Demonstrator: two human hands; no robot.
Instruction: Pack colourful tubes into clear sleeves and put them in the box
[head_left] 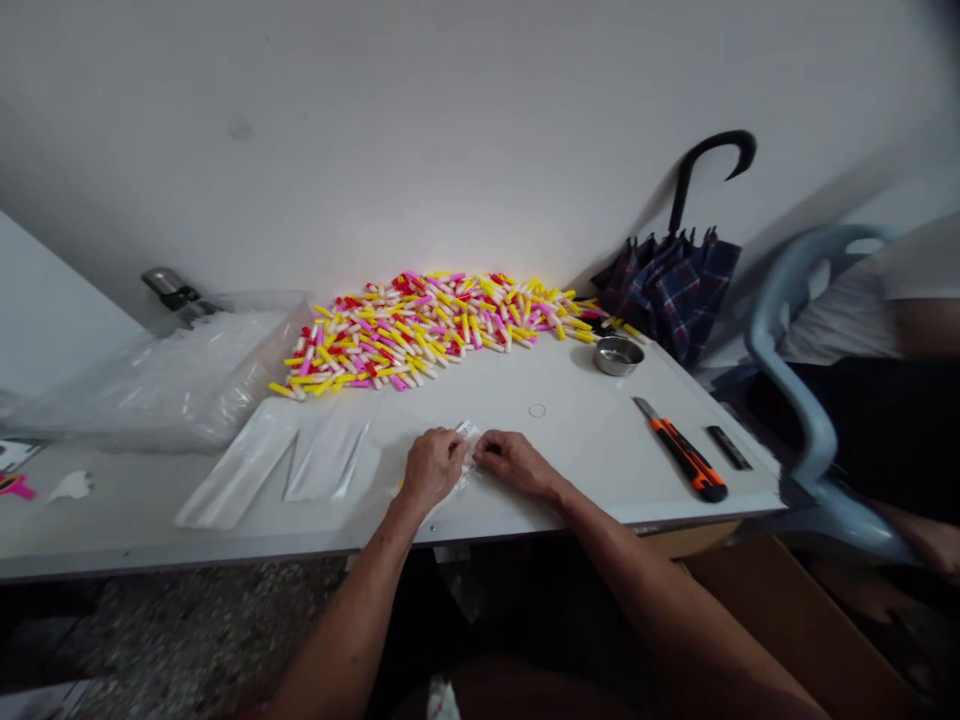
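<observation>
No words or numbers can be read. A small white printed slip [466,431] between the left hand [431,468] and the right hand [514,465] shows dark marks, too small and blurred to make out. A black-and-orange plastic utility knife [688,460] on the white bench [600,440] shows no legible lettering.

Bare left hand [431,470], bare right hand [514,465], bare forearms [352,620], dark clothing [420,620] over the torso between the arms, brownish clothing [517,695] along the lower edge
</observation>
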